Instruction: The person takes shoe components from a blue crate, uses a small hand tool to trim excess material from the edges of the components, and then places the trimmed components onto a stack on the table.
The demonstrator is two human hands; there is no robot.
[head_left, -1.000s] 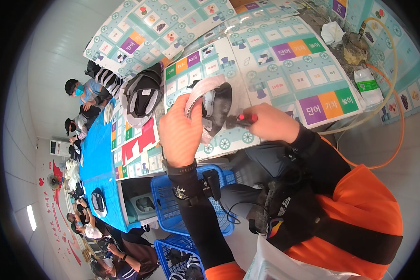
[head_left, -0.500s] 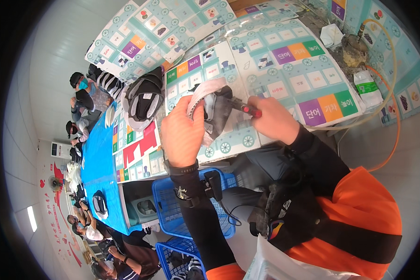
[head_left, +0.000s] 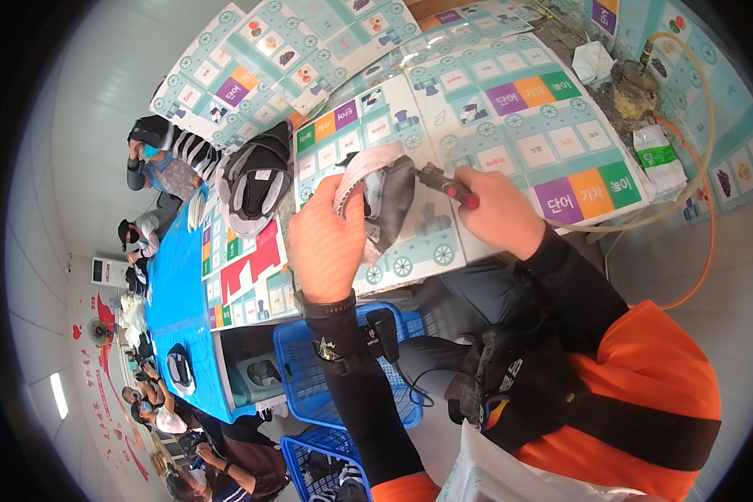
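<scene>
My left hand [head_left: 333, 243] grips a grey cap [head_left: 393, 197] by its pale pinkish edge, fingers partly hidden by it. The cap stands tilted over the patterned table, its inside turned partly toward me. In my right hand [head_left: 502, 213] is a dark hose-fed hand tool [head_left: 442, 181] with a red end. The tool's tip points at the cap's right side, a small gap away. A pale hose [head_left: 611, 227] leads off rightward from behind this hand. Left of my left hand sits a stack of black and grey caps [head_left: 258, 180].
Patterned boards [head_left: 527, 146] cover the table, and more lean at the back. A pipe fitting [head_left: 638, 79] and a white-green packet [head_left: 659, 159] are at the right. Blue baskets [head_left: 309, 368] stand below the table. Co-workers sit along the blue-covered table [head_left: 176, 293] on the left.
The tool in my right hand has drawn back rightward from the cap, opening a gap. My left hand keeps its hold. A co-worker at the far left has raised a hand to the head.
</scene>
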